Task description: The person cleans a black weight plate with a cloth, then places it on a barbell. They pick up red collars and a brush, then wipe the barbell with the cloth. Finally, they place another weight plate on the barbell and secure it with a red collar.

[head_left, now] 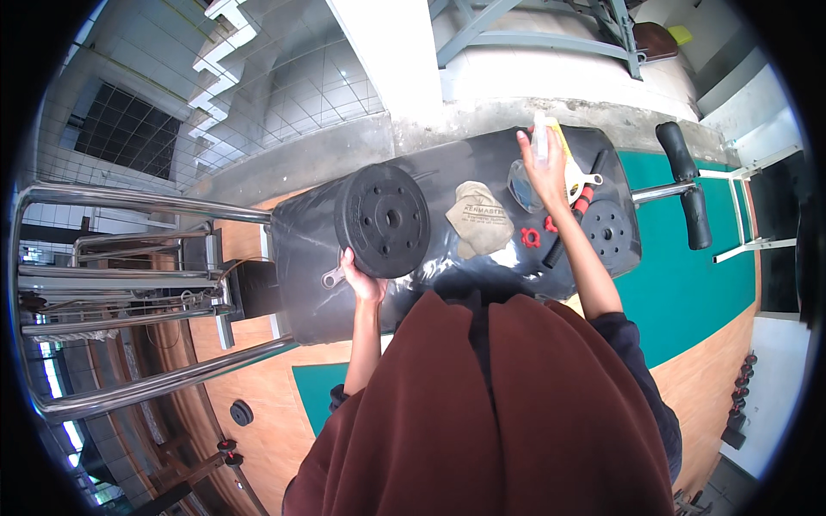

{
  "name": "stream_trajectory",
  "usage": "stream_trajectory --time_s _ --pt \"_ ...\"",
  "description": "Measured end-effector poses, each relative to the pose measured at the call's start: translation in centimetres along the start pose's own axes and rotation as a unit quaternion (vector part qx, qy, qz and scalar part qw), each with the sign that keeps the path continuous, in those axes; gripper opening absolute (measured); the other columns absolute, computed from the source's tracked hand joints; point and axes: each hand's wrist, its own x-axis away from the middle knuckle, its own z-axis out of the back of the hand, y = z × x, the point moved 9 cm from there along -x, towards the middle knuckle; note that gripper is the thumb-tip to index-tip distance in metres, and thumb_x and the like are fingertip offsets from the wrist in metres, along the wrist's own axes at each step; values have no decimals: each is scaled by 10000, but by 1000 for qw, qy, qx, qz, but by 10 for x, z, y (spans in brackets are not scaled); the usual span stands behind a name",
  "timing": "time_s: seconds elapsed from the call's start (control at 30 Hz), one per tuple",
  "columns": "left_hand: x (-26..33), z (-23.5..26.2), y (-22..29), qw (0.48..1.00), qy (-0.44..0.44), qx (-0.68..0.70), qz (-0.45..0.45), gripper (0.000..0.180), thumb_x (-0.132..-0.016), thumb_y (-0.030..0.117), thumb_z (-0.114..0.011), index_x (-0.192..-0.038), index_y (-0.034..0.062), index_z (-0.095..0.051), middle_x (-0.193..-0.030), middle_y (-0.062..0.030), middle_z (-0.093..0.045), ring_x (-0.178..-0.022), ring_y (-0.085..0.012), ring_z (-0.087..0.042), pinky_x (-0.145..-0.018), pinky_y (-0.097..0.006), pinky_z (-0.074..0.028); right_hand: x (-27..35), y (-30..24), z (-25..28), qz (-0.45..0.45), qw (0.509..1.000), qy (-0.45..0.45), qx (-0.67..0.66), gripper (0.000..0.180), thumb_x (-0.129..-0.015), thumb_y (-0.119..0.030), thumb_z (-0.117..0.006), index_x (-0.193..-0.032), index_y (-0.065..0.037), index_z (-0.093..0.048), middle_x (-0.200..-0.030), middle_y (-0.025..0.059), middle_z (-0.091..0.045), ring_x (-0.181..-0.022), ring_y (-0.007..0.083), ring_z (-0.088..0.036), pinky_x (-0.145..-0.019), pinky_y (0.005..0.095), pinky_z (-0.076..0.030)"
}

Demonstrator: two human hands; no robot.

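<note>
My left hand [363, 279] grips the lower rim of a round black weight plate [411, 219], which has a centre hole and smaller holes around it. Close to that hand, a metal wrench [330, 279] lies on the padded black bench [314, 314]. My right hand [544, 176] is closed around a translucent bottle [540, 138] with a whitish top; its bluish lower part shows beside the palm. A beige cloth [480, 225] with dark print lies between my hands. By my right wrist are a yellow-and-white object [575, 172] and a black dumbbell bar [583, 204] with red sections.
Red star-shaped collar nuts [531, 237] and a smaller black plate [608, 230] lie on the bench's right part. Chrome rails [155, 202] stand left; a padded roller [680, 159] extends at right. Green matting [671, 284] covers part of the floor. A wall runs along the far side.
</note>
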Motion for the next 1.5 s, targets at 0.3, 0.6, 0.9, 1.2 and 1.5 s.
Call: stream_trajectory --time_s 0.3,0.6,0.9,1.2,1.5 --pt "13 9 -2 999 -1 25 35 629 -855 528 -434 -1283 67 -421 -1298 -96 -462 -1176 -256 -453 -977 -417 -378 23 37 10 0 996 37 86 570 -701 -295 -770 -1097 30 -520 -990 163 -530 -936 308 -541 -842 382 -431" --pt "9 7 -2 995 68 74 7 659 -829 557 -413 -1269 68 -442 -1284 -113 -470 -1171 -286 -444 -963 -441 -374 145 -9 -55 126 968 -194 100 695 -644 -304 -779 -1239 -157 -452 -1249 172 -427 -1137 368 -423 -945 456 -377" --pt "14 -20 12 993 102 63 -19 692 -850 601 -385 -1272 55 -441 -1289 -129 -467 -1176 -296 -439 -974 -448 -367 80 23 -114 -160 949 -241 -124 309 -698 -171 -680 -996 -119 -620 -990 145 -630 -932 298 -616 -806 363 -489" --pt "2 -57 -8 992 -5 113 47 697 -820 627 -392 -1199 54 -510 -1176 -127 -557 -1070 -281 -538 -921 -423 -428 93 -204 -45 309 927 -139 -163 530 -555 -79 -714 -1054 -249 -662 -952 45 -564 -826 248 -542 -692 345 -495" --pt "1 -109 -13 937 -95 314 119 564 -866 547 -348 -1147 89 -519 -1161 -108 -546 -1094 -248 -530 -928 -387 -422 105 -231 -30 310 909 -182 -210 450 -557 -46 -716 -991 -161 -686 -842 81 -565 -730 241 -568 -643 323 -493"
